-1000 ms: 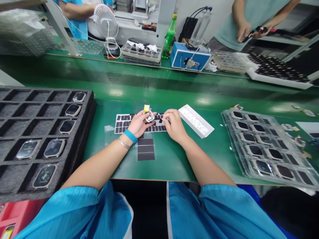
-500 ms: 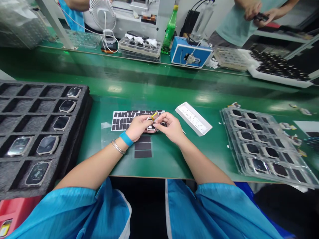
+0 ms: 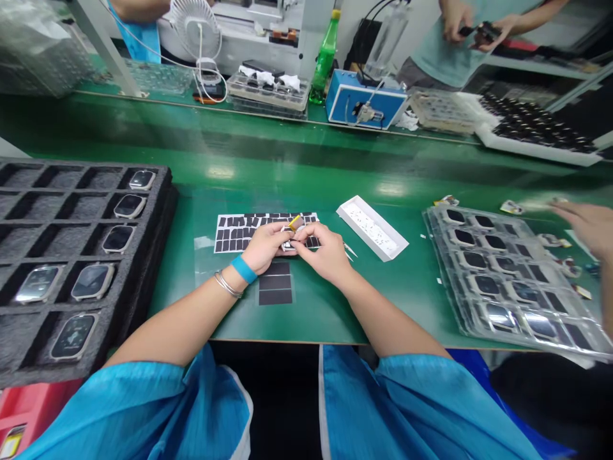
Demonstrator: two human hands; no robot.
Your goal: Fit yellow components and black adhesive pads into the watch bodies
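Observation:
Over the middle of the bench, my left hand (image 3: 261, 249) is closed around the edge of a small opened watch case (image 3: 288, 240). A yellow-ended battery (image 3: 295, 223) sticks up from the case between my hands. The thumb and fingers of my right hand (image 3: 325, 252) are pinched together at the right side of the case; any small part between them is hidden. Thin tweezers tips (image 3: 350, 251) poke out beside my right hand, and whether it holds them I cannot tell. Underneath lies a white sheet of black stickers (image 3: 233, 237), with larger black rectangles (image 3: 275, 296) nearer me.
A white box of small pieces (image 3: 376, 231) lies right of my hands. Stacked clear trays of watch screens (image 3: 498, 275) stand farther right, beside a co-worker's hand (image 3: 587, 227). A black foam tray (image 3: 103, 198) with several watches is at left. Behind stand a green bottle (image 3: 325, 61) and blue machine (image 3: 366, 99).
A co-worker's hand has come in at the right edge, by the clear trays. My right fingers have shifted slightly at the watch case, and more of the tweezers tips shows.

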